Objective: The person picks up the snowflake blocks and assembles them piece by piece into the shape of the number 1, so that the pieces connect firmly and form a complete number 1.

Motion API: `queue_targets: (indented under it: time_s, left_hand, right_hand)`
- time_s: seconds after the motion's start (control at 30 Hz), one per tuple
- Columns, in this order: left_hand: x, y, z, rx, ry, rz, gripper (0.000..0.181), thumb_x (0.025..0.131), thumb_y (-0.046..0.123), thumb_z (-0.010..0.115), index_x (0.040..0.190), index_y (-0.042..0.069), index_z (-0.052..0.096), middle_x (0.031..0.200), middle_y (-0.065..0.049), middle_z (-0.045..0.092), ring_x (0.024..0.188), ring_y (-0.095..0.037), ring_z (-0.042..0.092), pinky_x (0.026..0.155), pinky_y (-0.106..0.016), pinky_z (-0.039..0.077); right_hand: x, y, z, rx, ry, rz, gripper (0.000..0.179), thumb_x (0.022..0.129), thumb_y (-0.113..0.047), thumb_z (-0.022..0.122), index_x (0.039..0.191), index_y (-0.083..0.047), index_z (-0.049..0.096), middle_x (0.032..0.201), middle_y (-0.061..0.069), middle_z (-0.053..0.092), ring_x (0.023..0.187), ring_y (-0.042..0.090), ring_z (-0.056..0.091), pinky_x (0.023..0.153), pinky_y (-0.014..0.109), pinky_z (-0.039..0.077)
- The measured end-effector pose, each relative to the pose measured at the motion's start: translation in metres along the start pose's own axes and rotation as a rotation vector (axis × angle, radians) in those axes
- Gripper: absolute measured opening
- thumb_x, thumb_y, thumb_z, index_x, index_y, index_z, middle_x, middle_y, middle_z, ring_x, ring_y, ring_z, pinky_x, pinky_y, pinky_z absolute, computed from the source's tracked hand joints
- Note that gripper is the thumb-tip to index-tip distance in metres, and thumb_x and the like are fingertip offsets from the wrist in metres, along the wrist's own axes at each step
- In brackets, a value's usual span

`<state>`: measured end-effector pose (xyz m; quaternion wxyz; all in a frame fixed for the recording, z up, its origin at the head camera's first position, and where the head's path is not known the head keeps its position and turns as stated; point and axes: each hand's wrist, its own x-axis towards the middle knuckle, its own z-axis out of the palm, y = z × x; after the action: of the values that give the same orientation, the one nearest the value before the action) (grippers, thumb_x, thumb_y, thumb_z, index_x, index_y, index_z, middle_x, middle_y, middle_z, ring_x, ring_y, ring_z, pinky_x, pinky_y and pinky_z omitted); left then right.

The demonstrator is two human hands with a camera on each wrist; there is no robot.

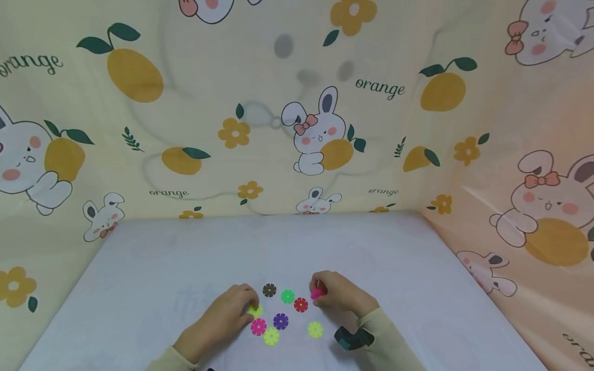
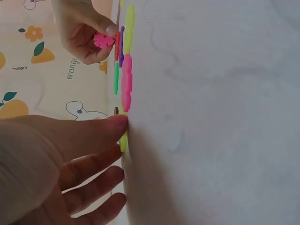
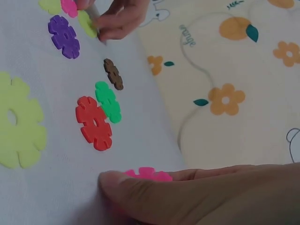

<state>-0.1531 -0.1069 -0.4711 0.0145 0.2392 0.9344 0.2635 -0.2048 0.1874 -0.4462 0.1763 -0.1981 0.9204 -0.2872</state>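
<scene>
My left hand (image 1: 221,315) is low over the white table, its thumb and forefinger pinching a yellow-green snowflake disc (image 2: 123,142) by the edges; the other fingers are spread beside it. A pink snowflake disc (image 1: 317,294) is pinched between the thumb and fingers of my right hand (image 1: 342,294), which partly hide it in the right wrist view. Beside the left fingers lie another pink disc (image 1: 255,328) and a second yellow-green disc (image 1: 268,338). The red disc (image 3: 88,117) and green disc (image 3: 104,96), edges together, are nearest the right hand.
Between the hands lie a purple disc (image 1: 277,323) and, farther back, a brown disc (image 1: 266,291). One more yellow-green disc (image 1: 312,332) is in front of the right hand. A patterned cloth (image 1: 278,67) with rabbits and oranges rises behind the white table (image 1: 278,247).
</scene>
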Motion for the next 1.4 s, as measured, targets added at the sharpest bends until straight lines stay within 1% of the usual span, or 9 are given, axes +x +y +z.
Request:
queue_targets:
  time_s: [0.17, 0.33, 0.5, 0.6, 0.7, 0.83, 0.97, 1.2, 1.4]
  left_hand:
    - [0.002, 0.001, -0.002, 0.007, -0.008, 0.009, 0.03, 0.083, 0.008, 0.078, 0.112, 0.012, 0.073, 0.107, 0.001, 0.068, 0.108, -0.022, 0.065, 0.097, -0.045, 0.054]
    - [0.001, 0.0, -0.005, 0.021, 0.002, 0.018, 0.025, 0.082, 0.011, 0.079, 0.104, 0.014, 0.067, 0.095, 0.006, 0.061, 0.094, -0.013, 0.06, 0.087, -0.037, 0.056]
    - [0.004, -0.004, -0.01, -0.046, -0.014, -0.012, 0.02, 0.088, 0.011, 0.075, 0.095, 0.018, 0.058, 0.085, 0.01, 0.056, 0.082, -0.005, 0.052, 0.074, -0.029, 0.051]
    - [0.008, -0.006, -0.017, -0.102, 0.025, -0.056, 0.013, 0.091, 0.008, 0.071, 0.099, 0.016, 0.065, 0.085, 0.01, 0.061, 0.08, -0.005, 0.054, 0.072, -0.028, 0.051]
    - [0.013, -0.007, -0.027, -0.139, 0.096, -0.076, 0.014, 0.09, 0.006, 0.072, 0.102, 0.012, 0.07, 0.088, 0.008, 0.066, 0.08, -0.005, 0.057, 0.073, -0.026, 0.053]
    - [0.019, -0.005, -0.042, -0.189, 0.168, -0.05, 0.01, 0.091, 0.007, 0.072, 0.1, 0.012, 0.07, 0.088, 0.005, 0.069, 0.08, -0.004, 0.059, 0.073, -0.022, 0.055]
    - [0.024, 0.0, -0.053, -0.267, 0.195, -0.024, 0.004, 0.095, 0.009, 0.068, 0.099, 0.011, 0.068, 0.085, 0.002, 0.07, 0.077, -0.003, 0.059, 0.071, -0.02, 0.054]
    - [0.023, 0.01, -0.056, -0.425, 0.203, -0.058, 0.017, 0.098, 0.01, 0.065, 0.114, 0.009, 0.064, 0.077, 0.001, 0.073, 0.069, -0.008, 0.063, 0.063, -0.022, 0.051]
    - [0.015, 0.017, -0.055, -0.515, 0.315, -0.114, 0.018, 0.097, 0.009, 0.066, 0.115, 0.013, 0.066, 0.072, 0.002, 0.068, 0.065, -0.015, 0.063, 0.062, -0.023, 0.051]
  right_hand:
    - [0.006, 0.002, 0.0, 0.03, -0.006, -0.021, 0.014, 0.087, -0.013, 0.078, 0.091, -0.014, 0.065, 0.081, -0.002, 0.058, 0.078, 0.014, 0.052, 0.066, 0.025, 0.045]
    - [0.01, -0.002, -0.003, 0.098, -0.015, -0.066, 0.007, 0.094, -0.017, 0.072, 0.092, -0.014, 0.066, 0.077, -0.003, 0.058, 0.074, 0.012, 0.052, 0.063, 0.023, 0.045]
    - [0.013, -0.011, -0.006, 0.163, -0.013, -0.129, 0.01, 0.1, -0.016, 0.063, 0.1, -0.006, 0.066, 0.074, -0.002, 0.058, 0.066, 0.009, 0.05, 0.059, 0.022, 0.045]
    - [0.016, -0.018, -0.007, 0.203, -0.002, -0.17, 0.016, 0.103, -0.016, 0.059, 0.104, -0.001, 0.065, 0.076, 0.003, 0.06, 0.065, 0.008, 0.05, 0.061, 0.021, 0.046]
    - [0.019, -0.025, -0.007, 0.244, 0.002, -0.213, 0.02, 0.104, -0.017, 0.056, 0.105, 0.002, 0.063, 0.079, 0.009, 0.061, 0.064, 0.008, 0.05, 0.061, 0.02, 0.045]
    - [0.021, -0.036, -0.008, 0.304, 0.008, -0.239, 0.02, 0.106, -0.014, 0.053, 0.103, 0.003, 0.061, 0.081, 0.012, 0.062, 0.065, 0.009, 0.051, 0.06, 0.02, 0.045]
    - [0.024, -0.047, -0.01, 0.367, 0.044, -0.239, 0.015, 0.105, -0.014, 0.053, 0.108, -0.002, 0.061, 0.084, 0.013, 0.064, 0.067, 0.012, 0.052, 0.062, 0.023, 0.048]
    - [0.018, -0.06, -0.006, 0.544, 0.172, -0.216, 0.024, 0.104, -0.012, 0.056, 0.128, -0.009, 0.054, 0.083, 0.018, 0.067, 0.059, 0.01, 0.049, 0.056, 0.019, 0.043]
    - [0.008, -0.065, 0.002, 0.671, 0.228, -0.31, 0.029, 0.102, -0.009, 0.058, 0.131, -0.004, 0.056, 0.078, 0.024, 0.066, 0.053, 0.01, 0.045, 0.052, 0.018, 0.042]
